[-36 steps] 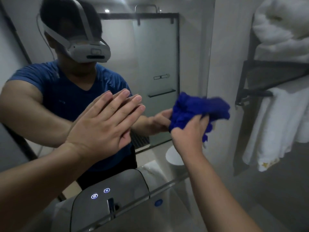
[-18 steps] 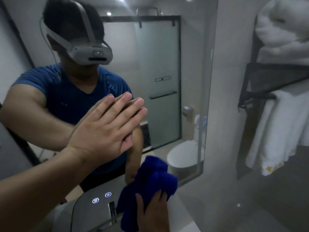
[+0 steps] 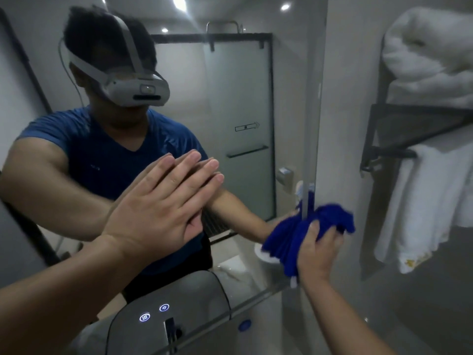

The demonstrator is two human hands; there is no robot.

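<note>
Fingers (image 3: 314,228) of the right hand (image 3: 317,252) are clamped round the blue cloth (image 3: 284,242) at the right edge of the mirror (image 3: 243,98). The left hand (image 3: 158,201) is laid flat on the glass. Soft, light and perhaps damp, the cloth is best gripped mid-bundle.

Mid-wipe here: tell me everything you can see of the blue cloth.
The blue cloth is deep royal blue, soft and fuzzy like microfibre, bunched into a wad with pleat-like folds. A small white tag hangs from its lower end. The right hand grips it, fingers curled into the folds, pressing it against the mirror at the lower right edge; one lobe spills past that edge over the grey wall. Its outline is slightly blurred.
</note>
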